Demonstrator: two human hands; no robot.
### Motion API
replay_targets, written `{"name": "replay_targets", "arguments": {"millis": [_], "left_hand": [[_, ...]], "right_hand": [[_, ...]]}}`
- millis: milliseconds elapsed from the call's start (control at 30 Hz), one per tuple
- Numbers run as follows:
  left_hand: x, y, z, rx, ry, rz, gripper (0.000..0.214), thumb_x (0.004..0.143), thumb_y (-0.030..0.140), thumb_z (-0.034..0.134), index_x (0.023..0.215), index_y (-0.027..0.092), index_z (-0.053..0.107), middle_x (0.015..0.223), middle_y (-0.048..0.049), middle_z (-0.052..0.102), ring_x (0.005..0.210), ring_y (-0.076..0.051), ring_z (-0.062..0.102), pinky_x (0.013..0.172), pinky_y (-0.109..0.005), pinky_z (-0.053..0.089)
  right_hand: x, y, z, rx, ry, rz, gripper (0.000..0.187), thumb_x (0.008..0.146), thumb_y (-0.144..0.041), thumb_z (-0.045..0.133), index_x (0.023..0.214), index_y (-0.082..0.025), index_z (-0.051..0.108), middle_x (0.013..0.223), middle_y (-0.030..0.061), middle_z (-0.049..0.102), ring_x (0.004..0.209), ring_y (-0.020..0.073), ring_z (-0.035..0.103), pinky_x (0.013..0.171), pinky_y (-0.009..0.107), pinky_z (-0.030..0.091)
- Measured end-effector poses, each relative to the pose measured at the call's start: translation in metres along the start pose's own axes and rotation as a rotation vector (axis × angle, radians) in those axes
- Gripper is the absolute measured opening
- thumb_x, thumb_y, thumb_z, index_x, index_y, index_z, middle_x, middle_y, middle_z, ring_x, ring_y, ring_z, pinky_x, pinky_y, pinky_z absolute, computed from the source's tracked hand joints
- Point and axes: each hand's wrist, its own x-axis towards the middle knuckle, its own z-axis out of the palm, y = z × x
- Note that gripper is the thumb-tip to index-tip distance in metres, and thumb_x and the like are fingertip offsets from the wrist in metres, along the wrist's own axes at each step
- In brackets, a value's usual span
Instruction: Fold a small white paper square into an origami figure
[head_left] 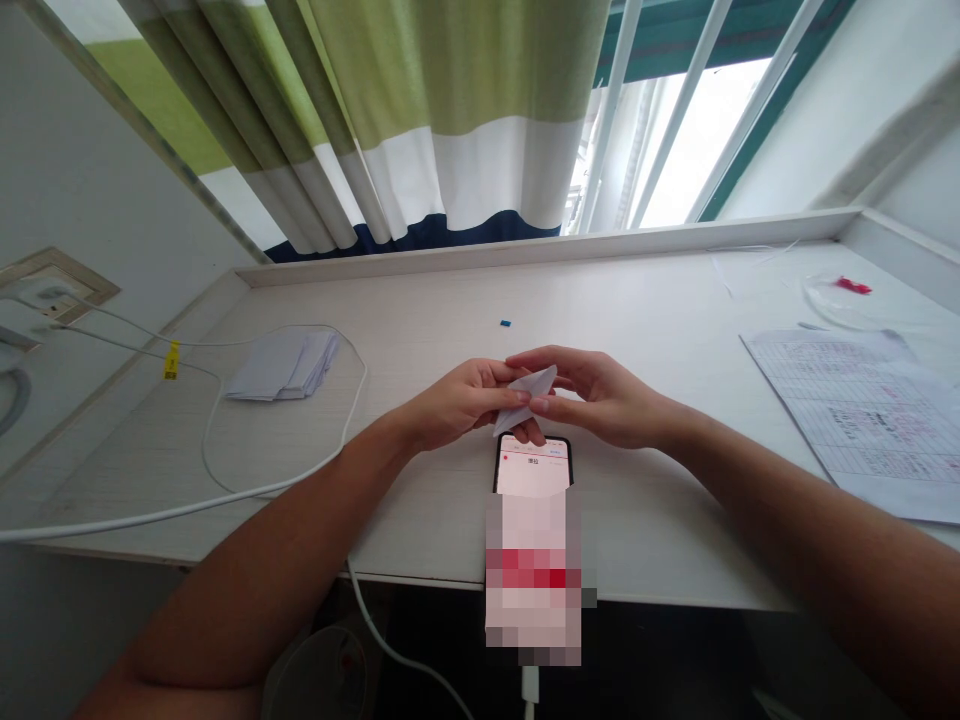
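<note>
Both of my hands meet over the middle of a pale desk (645, 330), above a phone (534, 468) that lies flat with its screen lit. My left hand (459, 402) pinches a small folded piece of white paper (525, 396) from the left. My right hand (600, 392) grips the same paper from the right, fingers curled over its pointed top. The paper is held a little above the desk, partly hidden by my fingers.
A stack of folded white papers (285, 365) lies at the left, ringed by a white cable (225, 490). A printed sheet (862, 420) lies at the right. A tiny blue bit (505, 323) sits farther back. Striped curtains (420, 120) and a window stand behind the desk.
</note>
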Motion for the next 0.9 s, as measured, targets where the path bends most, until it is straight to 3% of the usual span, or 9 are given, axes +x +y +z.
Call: {"name": "replay_targets", "arguments": {"millis": [200, 533, 733, 900], "left_hand": [[-0.0014, -0.0001, 0.0036, -0.030, -0.020, -0.013, 0.029, 0.093, 0.036, 0.075, 0.109, 0.013, 0.075, 0.094, -0.0158, 0.081, 0.083, -0.020, 0.077, 0.081, -0.033, 0.061], [-0.0019, -0.0020, 0.0023, 0.072, -0.070, -0.003, 0.036, 0.090, 0.035, 0.080, 0.118, 0.014, 0.073, 0.101, -0.0149, 0.082, 0.098, -0.024, 0.080, 0.088, -0.035, 0.063], [0.0020, -0.0036, 0.0059, 0.001, -0.013, 0.000, 0.043, 0.087, 0.039, 0.083, 0.118, 0.014, 0.069, 0.101, -0.0154, 0.081, 0.098, -0.027, 0.080, 0.083, -0.035, 0.064], [0.0022, -0.0043, 0.0079, -0.026, 0.026, 0.057, 0.040, 0.088, 0.032, 0.083, 0.114, 0.016, 0.059, 0.115, -0.0177, 0.079, 0.095, -0.028, 0.081, 0.079, -0.037, 0.065]], "right_hand": [[-0.0002, 0.0058, 0.0001, 0.098, 0.022, 0.071, 0.043, 0.091, -0.040, 0.077, 0.126, -0.018, 0.068, 0.107, 0.0095, 0.080, 0.094, 0.0224, 0.076, 0.082, 0.038, 0.062], [0.0003, 0.0096, 0.0000, 0.262, 0.012, 0.153, 0.042, 0.086, -0.040, 0.082, 0.118, -0.015, 0.070, 0.092, 0.0076, 0.081, 0.081, 0.0195, 0.077, 0.072, 0.034, 0.061], [0.0023, 0.0073, 0.0057, 0.084, 0.225, 0.076, 0.037, 0.079, -0.039, 0.087, 0.108, -0.018, 0.076, 0.101, 0.0073, 0.080, 0.087, 0.0193, 0.074, 0.079, 0.038, 0.063], [0.0021, 0.0048, 0.0063, 0.124, 0.281, 0.076, 0.026, 0.080, -0.041, 0.086, 0.088, -0.018, 0.077, 0.116, 0.0093, 0.077, 0.069, 0.0122, 0.068, 0.062, 0.031, 0.061]]}}
